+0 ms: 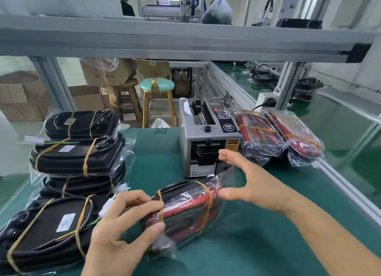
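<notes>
Two hands worked one bagged pack [189,205], red and black, lying slantwise on the green mat [257,251] at 6 o'clock, just ahead of the wearer. At 7 o'clock the left hand [123,224] gripped the pack's near end, thumb below and curled fingers above, fingertips at a yellow band [161,207] ringing it. A second band [208,203] ringed the pack further along. At 4 o'clock the right hand [253,185] was open, fingers straight and spread, thumb just beside the pack's far end; contact could not be told. Black packs [68,230], bagged and banded, were stacked at 8 to 9 o'clock. A tape dispenser [208,144] stood just beyond the pack at 12 o'clock. Two red packs [278,131] lay beside the dispenser at 2 o'clock. Stools [157,86] and cartons [18,98] stood past the bench edge at 11 o'clock.
</notes>
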Demonstrator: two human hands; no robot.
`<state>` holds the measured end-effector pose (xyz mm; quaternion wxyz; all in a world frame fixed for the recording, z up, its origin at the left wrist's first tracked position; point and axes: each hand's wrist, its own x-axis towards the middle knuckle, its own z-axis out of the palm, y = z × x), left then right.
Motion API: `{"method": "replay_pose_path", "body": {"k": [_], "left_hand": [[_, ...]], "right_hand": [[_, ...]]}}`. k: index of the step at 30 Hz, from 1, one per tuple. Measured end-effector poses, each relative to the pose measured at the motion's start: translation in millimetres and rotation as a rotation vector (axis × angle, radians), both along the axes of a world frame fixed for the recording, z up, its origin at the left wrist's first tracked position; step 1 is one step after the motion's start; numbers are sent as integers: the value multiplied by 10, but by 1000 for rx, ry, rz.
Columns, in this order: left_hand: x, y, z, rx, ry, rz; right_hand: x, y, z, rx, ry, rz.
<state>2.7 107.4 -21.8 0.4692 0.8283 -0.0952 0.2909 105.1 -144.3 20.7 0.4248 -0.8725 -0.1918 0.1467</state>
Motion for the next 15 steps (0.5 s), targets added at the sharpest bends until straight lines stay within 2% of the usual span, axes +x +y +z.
{"method": "replay_pose_path", "body": {"k": [2, 5, 7, 9, 12, 15], "left_hand": [[-6, 41, 98, 61, 77, -20], [59, -84, 277, 313, 128, 70], [147, -276, 392, 460, 132, 69], [222, -455, 443, 546, 155, 29], [248, -518, 408, 530, 195, 26], [203, -490, 392, 503, 181, -13]], "right_hand": [[39, 7, -65, 42, -56, 39], [23, 33, -113, 162, -203, 25], [-54, 70, -130, 244, -367, 4], [-170, 110, -168, 225, -633, 12], [-371, 125, -341, 139, -998, 3], [-495, 65, -508, 175, -1087, -27]]}}
